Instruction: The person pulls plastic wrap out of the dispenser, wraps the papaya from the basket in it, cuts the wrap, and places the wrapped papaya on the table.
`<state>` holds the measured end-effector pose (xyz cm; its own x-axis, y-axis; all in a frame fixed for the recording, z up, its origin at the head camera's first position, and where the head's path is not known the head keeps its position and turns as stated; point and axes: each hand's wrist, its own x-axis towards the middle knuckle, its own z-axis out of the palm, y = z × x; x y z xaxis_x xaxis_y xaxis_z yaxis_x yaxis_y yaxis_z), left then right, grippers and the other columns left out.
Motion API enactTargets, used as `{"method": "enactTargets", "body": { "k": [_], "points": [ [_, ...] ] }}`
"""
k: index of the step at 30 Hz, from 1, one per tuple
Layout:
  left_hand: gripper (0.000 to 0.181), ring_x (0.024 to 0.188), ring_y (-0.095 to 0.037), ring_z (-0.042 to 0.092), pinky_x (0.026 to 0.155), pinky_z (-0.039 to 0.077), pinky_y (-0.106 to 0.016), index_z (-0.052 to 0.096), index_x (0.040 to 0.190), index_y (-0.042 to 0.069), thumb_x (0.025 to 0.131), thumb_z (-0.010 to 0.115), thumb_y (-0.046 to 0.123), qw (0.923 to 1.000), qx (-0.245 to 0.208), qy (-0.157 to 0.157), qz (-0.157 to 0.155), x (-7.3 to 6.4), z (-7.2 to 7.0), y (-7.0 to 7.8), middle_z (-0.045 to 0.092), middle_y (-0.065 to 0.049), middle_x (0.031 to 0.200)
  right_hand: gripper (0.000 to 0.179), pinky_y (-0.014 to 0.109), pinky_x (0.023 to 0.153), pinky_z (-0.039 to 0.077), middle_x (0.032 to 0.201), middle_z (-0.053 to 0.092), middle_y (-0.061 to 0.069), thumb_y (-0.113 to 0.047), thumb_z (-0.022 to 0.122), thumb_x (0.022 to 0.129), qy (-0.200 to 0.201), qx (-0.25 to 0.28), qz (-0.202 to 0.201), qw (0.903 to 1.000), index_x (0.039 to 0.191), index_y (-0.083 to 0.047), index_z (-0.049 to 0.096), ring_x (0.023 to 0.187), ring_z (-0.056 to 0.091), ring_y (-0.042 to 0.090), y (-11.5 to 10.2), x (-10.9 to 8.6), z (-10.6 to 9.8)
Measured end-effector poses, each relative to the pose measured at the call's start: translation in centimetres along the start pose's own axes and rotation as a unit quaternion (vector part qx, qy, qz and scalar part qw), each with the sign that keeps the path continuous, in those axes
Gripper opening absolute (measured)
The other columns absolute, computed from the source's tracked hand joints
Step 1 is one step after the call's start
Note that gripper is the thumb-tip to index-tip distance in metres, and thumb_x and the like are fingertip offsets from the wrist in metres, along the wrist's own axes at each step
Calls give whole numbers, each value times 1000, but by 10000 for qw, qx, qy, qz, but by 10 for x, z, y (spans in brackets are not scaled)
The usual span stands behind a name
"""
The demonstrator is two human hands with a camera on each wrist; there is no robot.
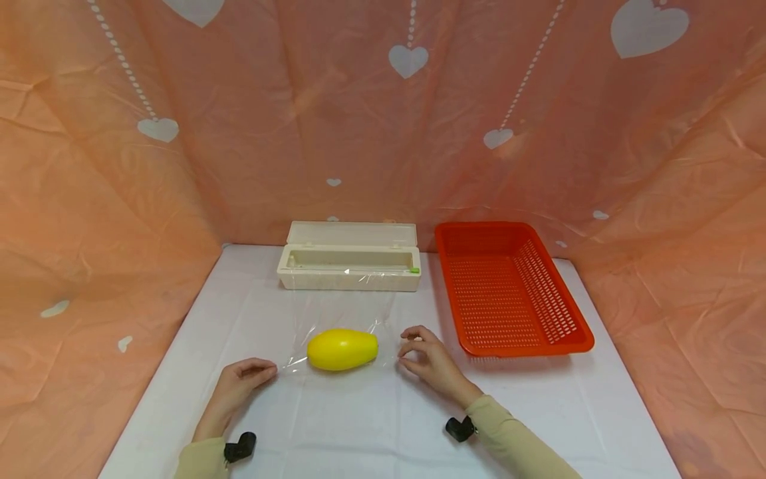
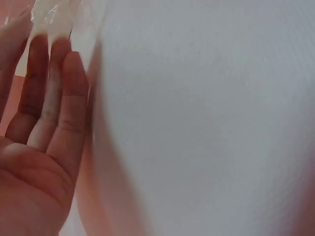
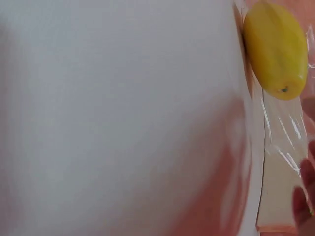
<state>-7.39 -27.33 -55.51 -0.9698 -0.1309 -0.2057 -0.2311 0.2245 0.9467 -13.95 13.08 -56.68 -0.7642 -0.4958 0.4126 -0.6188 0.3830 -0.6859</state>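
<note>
A yellow oblong fruit (image 1: pixel 342 349), papaya-like in shape, lies on a sheet of clear plastic wrap (image 1: pixel 302 326). This wrap runs toward me from a white dispenser box (image 1: pixel 350 278) whose lid stands up. At the sheet's near left corner my left hand (image 1: pixel 236 389) pinches the wrap between thumb and index finger; the left wrist view shows its other fingers (image 2: pixel 71 113) extended. My right hand (image 1: pixel 437 366) is at the wrap's right edge, thumb and index close together, seemingly pinching the film. In the right wrist view only some fingertips (image 3: pixel 300 201) show, beside the fruit (image 3: pixel 275 49).
An orange-red perforated plastic basket (image 1: pixel 463 319) stands at the right of the white-covered table (image 1: pixel 341 432). A green piece (image 1: pixel 414 270) sits at the right end of the dispenser's front. Pink cloth with white hearts (image 1: pixel 359 120) hangs around the back and sides.
</note>
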Motion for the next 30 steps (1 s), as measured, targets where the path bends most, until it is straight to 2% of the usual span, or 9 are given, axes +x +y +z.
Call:
{"method": "enactTargets", "body": {
  "k": [3,6,8,11,15,19,24,26,30],
  "points": [
    [32,87,-7,63,76,52,-19,69,103,-6,81,78,16,9996,181,86,215,0,0,0,69,-11,101,14,39,94,39,112,61,1,-9,76,81,126,-340,-252,9990,87,-19,69,109,51,20,-2,2,0],
    [34,92,-6,63,80,52,-18,68,105,-6,82,77,17,9993,47,-6,367,1,0,-1,68,-13,109,20,37,94,38,106,64,-8,-10,76,81,90,-587,-389,9975,98,-16,69,106,53,16,-5,2,1],
    [34,92,-6,64,80,52,-19,68,105,-7,82,76,17,9990,-73,-53,446,2,1,-1,69,-13,108,29,36,95,37,101,65,-11,-12,76,81,-31,-765,-493,9958,109,-14,67,104,54,14,-7,3,1],
    [33,89,-8,66,79,53,-20,66,105,-10,83,75,12,9981,-262,-136,545,2,2,1,71,-12,102,38,38,101,34,98,66,-11,-16,77,81,-285,-1007,-713,9920,117,-13,66,106,55,14,-10,4,2],
    [30,85,-10,67,76,54,-21,63,103,-14,84,73,7,9971,-458,-155,590,1,4,2,72,-10,95,32,47,108,27,107,65,-5,-20,79,80,-438,-1257,-1136,9846,110,-15,71,117,53,19,-14,5,1],
    [28,83,-10,67,76,54,-22,62,103,-16,85,72,4,9964,-591,-148,591,1,5,3,72,-10,92,24,44,106,30,113,62,-3,-14,80,78,-396,-1136,-1396,9829,101,-16,73,115,50,19,-16,5,-1],
    [30,84,-11,68,76,55,-23,61,105,-17,86,70,4,9941,-733,-209,767,1,4,4,71,-10,91,21,29,97,40,106,67,-5,-7,76,81,-350,-872,-1378,9860,100,-15,73,105,55,14,-19,4,-2],
    [31,85,-12,67,77,55,-24,61,107,-17,87,70,5,9939,-739,-213,788,2,4,6,71,-12,93,20,29,95,43,103,68,-5,-6,75,82,-302,-859,-1308,9872,100,-14,72,102,57,14,-20,3,-1],
    [34,89,-15,67,81,55,-27,59,110,-17,88,69,7,9934,-840,-298,715,7,5,9,70,-14,98,14,29,89,48,98,68,-8,-9,72,86,-276,-645,-770,9946,100,-12,71,96,59,11,-22,3,-1]
  ]
}}
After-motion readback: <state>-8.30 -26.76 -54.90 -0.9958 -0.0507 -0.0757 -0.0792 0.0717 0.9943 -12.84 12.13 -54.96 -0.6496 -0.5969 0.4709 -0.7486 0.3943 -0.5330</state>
